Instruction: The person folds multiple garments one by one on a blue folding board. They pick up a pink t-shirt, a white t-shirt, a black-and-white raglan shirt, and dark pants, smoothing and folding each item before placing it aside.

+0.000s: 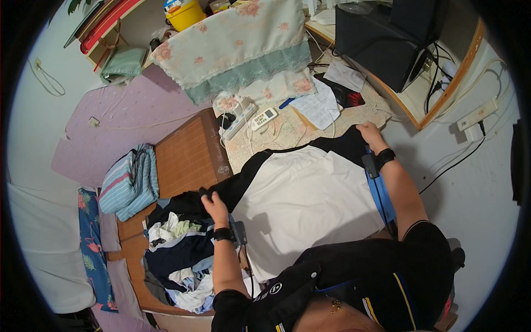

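Note:
A white shirt with black raglan sleeves (290, 191) is spread wide in front of me, its body hanging towards my chest. My left hand (215, 205) grips one black sleeve at the left, above the clothes pile. The other sleeve is pinched in my right hand (369, 135) at the upper right, over the table's edge. Blue fabric (379, 193) shows below my right wrist, beside the white body. Both wrists wear black straps with small devices and cables. The shirt's lower edge is partly hidden behind my own dark clothing.
A heap of mixed clothes (182, 257) lies on the brown bed mat (182, 157), near a folded striped blanket (132, 178). The speckled table (286, 137) bears a power strip (240, 120), a remote control (264, 119) and papers (319, 108). A black cable hangs along the right wall.

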Demonstrator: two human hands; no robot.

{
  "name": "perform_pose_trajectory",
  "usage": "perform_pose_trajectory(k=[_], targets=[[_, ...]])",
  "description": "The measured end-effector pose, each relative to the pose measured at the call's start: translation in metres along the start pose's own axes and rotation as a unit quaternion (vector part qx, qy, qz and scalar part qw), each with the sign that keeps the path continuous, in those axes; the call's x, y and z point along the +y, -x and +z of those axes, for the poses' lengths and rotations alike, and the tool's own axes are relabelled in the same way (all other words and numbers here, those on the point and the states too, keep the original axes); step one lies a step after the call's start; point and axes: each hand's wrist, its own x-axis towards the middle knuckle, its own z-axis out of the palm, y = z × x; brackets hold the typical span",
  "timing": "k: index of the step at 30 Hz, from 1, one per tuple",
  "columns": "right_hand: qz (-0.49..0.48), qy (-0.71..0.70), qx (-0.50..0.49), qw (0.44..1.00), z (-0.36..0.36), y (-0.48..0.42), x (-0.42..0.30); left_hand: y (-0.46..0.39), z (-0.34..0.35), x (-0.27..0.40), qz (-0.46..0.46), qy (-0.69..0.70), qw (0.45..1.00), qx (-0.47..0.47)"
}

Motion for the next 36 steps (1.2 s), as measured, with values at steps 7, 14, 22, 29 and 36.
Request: perform_pose_trajectory(k=[7,14,22,29,36], targets=[[-0.036,-0.166,-0.343,0.924,0.063,0.068,-0.048,0.072,0.047,0.017,0.125,-0.091,0.874,-0.461],[-0.098,0.031,-0.165,0.981,0.036,0.039,0.073,0.079,0.026,0.002,0.175,-0.203,0.896,-0.353],[-0.184,0.294,-0.065,0.936,0.066,0.120,0.067,0.108,-0.002,-0.009,0.246,-0.329,0.832,-0.374],[-0.284,0.279,0.026,0.917,0.059,0.110,0.076,0.118,-0.022,-0.046,0.269,-0.409,0.798,-0.353],[-0.174,0.383,-0.140,0.896,0.023,0.136,0.084,0.122,-0.025,-0.006,0.195,-0.489,0.740,-0.418]])
